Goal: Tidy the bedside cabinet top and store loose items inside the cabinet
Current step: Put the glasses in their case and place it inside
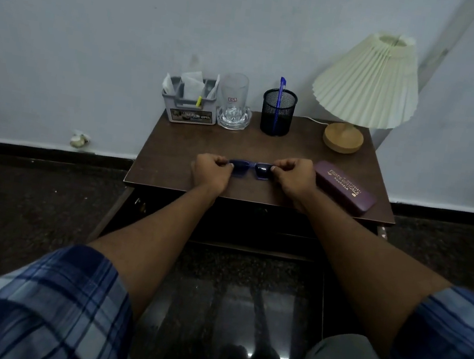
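Note:
A pair of blue-framed sunglasses [250, 169] lies across the middle of the brown cabinet top [179, 153]. My left hand [210, 172] pinches the left end of the frame. My right hand [293, 177] pinches the right end. Both hands have curled fingers and cover the temples. A shut purple glasses case [344, 188] with gold lettering lies just right of my right hand, near the front right corner.
Along the back stand a grey organiser [191, 107] with papers, a clear glass [234, 100] on a glass coaster, a black mesh pen cup [278, 112] with a blue pen, and a pleated lamp [368, 85]. Below the top, the cabinet front [253, 226] is dark.

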Demonstrator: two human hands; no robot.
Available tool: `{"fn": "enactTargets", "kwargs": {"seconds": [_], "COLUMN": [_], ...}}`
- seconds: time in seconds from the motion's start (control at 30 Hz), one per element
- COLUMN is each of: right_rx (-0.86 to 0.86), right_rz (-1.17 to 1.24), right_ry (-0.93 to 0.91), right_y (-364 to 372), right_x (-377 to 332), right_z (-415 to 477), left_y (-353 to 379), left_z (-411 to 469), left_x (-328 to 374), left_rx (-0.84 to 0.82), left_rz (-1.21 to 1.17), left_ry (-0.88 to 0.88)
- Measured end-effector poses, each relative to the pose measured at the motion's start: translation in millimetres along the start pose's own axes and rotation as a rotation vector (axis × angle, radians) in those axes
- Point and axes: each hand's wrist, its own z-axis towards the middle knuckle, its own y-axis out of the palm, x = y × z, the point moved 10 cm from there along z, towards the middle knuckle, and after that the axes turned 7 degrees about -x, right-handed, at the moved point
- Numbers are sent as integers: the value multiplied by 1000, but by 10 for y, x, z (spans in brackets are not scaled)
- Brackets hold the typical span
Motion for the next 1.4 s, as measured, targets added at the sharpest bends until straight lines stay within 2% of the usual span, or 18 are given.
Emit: {"fn": "enactTargets", "kwargs": {"seconds": [0.17, 0.33, 0.43, 0.6, 0.87, 1.13, 1.4], "right_rx": [-10, 5, 49, 88, 73, 89, -37], "right_rz": [8, -86, -200, -381, -657, -625, -683], "right_ry": [-14, -126, -207, -292, -234, -291, -433], "right_y": [-86, -404, -678, -1057, -1210, -1214, -1082], "right_x": [-80, -263, -328, -272, 121, 189, 150], "right_z": [-80, -228, -343, -497, -503, -472, -568], "left_y": [-71, -31, 216, 838, 1485, 1748, 1712], "left_z": [-69, -282, -469, -713, -784, -730, -753], "left_x": [68, 569, 863, 1174, 1153, 1100, 1110], "left_rx": [33, 55, -14, -214, -415, -500, -503], "left_rz": [5, 60, 26, 42, 152, 185, 200], "left_ry": [-17, 281, 422, 547, 500, 452, 496]}}
